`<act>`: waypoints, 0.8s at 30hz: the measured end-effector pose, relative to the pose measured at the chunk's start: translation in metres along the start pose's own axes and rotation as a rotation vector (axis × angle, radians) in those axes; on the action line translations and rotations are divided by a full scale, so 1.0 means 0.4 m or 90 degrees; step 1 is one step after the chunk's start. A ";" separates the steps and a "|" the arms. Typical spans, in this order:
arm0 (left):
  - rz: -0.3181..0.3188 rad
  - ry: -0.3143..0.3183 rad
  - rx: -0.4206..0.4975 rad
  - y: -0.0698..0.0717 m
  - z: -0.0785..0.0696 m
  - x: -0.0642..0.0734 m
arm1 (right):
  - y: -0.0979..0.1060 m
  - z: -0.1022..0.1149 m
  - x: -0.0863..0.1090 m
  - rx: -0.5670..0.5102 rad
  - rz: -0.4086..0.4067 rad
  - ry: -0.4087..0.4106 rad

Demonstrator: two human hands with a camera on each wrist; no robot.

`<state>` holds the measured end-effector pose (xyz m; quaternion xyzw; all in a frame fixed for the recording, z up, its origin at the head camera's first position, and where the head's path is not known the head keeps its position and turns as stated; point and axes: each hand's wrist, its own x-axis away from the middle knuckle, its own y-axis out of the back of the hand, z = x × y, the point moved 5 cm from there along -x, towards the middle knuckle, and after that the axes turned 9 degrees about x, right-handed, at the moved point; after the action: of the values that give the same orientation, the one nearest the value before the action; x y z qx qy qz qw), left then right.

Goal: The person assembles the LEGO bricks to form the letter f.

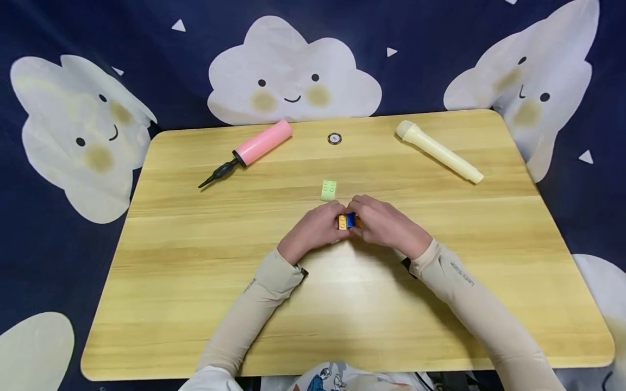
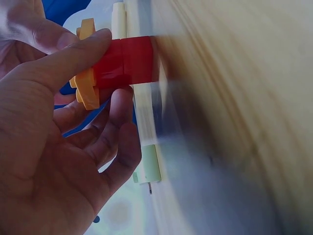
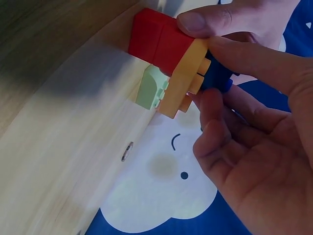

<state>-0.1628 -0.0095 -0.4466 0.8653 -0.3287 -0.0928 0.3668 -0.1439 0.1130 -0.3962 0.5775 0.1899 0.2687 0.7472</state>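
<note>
A small stack of toy building blocks is held between both hands, just above the table's middle. It has red blocks (image 2: pixel 134 61) at the lower end, an orange block (image 3: pixel 178 84) with studs beside them, and a blue block (image 3: pixel 216 72) against the studded side. My left hand (image 1: pixel 317 227) grips the red and orange part, thumb on the red. With thumb and fingers, my right hand (image 1: pixel 388 225) pinches the blue block; its fingers partly hide it. Beyond the hands, a light green block (image 1: pixel 329 190) lies on the table.
Toward the back left of the wooden table (image 1: pixel 195 304) lies a pink hand pump (image 1: pixel 264 144) with a black nozzle. A round black-and-white chip (image 1: pixel 335 138) is at the back middle. A cream microphone-shaped object (image 1: pixel 442 153) lies at the back right. Behind hangs a dark blue cloud-print cloth (image 1: pixel 415 27).
</note>
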 end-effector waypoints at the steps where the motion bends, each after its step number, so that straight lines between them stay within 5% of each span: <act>1: 0.001 -0.003 -0.003 -0.001 0.000 -0.001 | 0.000 -0.001 0.000 0.000 0.004 -0.003; 11: 0.004 -0.014 -0.034 0.002 -0.008 -0.007 | 0.067 -0.041 -0.018 -0.084 0.132 -0.030; 16: 0.003 -0.014 -0.038 0.003 -0.008 -0.007 | 0.108 -0.081 -0.056 -0.124 0.126 -0.018; 24: 0.002 -0.012 -0.046 -0.002 0.001 0.007 | 0.045 -0.108 -0.162 -0.133 0.141 0.045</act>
<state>-0.1606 -0.0110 -0.4472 0.8500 -0.3298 -0.1122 0.3951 -0.2238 0.1091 -0.3919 0.5043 0.1221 0.3879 0.7618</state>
